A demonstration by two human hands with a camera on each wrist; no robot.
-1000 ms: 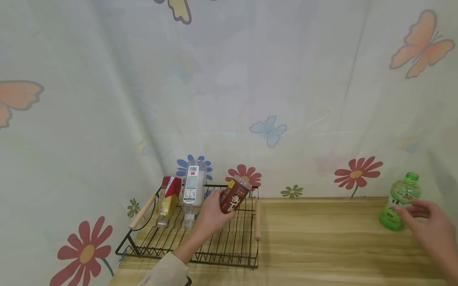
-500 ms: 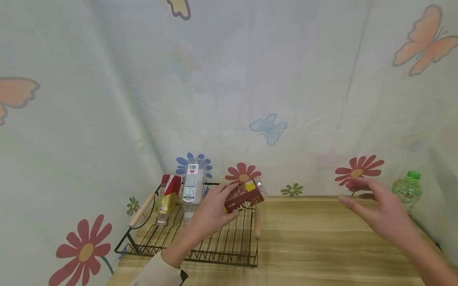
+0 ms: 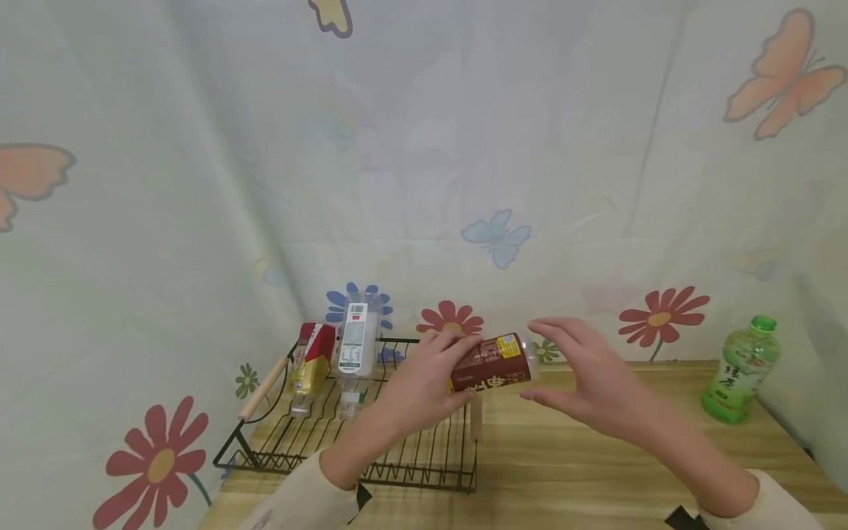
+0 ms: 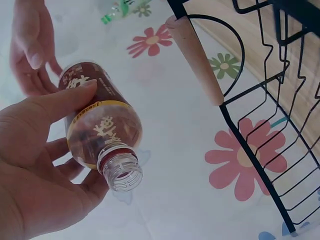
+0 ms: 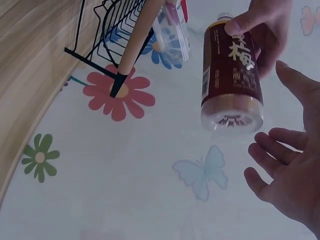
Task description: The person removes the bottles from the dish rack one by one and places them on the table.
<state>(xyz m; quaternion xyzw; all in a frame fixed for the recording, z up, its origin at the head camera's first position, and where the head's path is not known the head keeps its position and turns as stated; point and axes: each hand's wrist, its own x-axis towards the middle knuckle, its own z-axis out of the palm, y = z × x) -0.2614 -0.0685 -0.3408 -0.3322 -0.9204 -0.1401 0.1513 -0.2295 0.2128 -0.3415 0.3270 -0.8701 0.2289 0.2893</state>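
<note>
A clear plastic bottle with a dark red label lies nearly level above the right side of the wire rack. My left hand grips it round its neck half. The bottle's mouth is uncapped in the left wrist view, and its clear base points toward my right hand. That hand is spread, thumb apart from fingers, close to the base; a small gap shows between them in the right wrist view.
Upside down in the rack stand a clear bottle with a white label and a red and gold package. A green bottle stands upright at the table's right. Wooden handles rise at the rack's sides. A floral curtain hangs behind.
My right hand has left the green bottle and come left to the red-labelled bottle's base. My left hand has tipped that bottle from slanted to nearly level and carried it rightward.
</note>
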